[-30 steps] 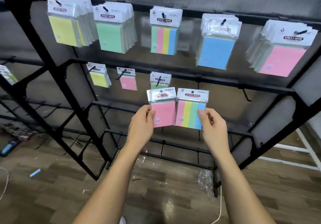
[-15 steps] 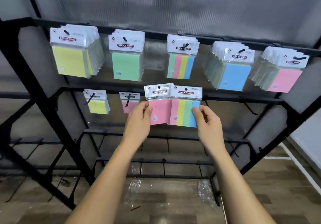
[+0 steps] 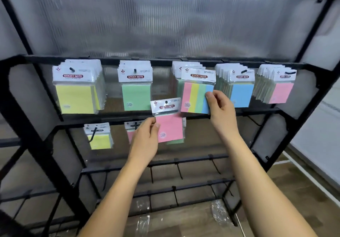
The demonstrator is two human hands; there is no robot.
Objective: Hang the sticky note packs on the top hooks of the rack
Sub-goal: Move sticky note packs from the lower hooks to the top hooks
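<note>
Right hand (image 3: pixel 221 110) pinches the striped pack (image 3: pixel 197 91) right at its top hook stack, left hand (image 3: pixel 146 141) pinches the pink pack (image 3: pixel 168 121) lower down. Next it probably needs the hole lined up on the peg

Centre top hook hidden behind striped pack (image 3: pixel 197 91); can't tell if its hole is on. Small print on every header blurred. Green pack (image 3: pixel 175 141) mostly covered by pink pack (image 3: pixel 168 121). Both forearms cut off at bottom edge, rack (image 3: pixel 27 119) at left edge.
</note>
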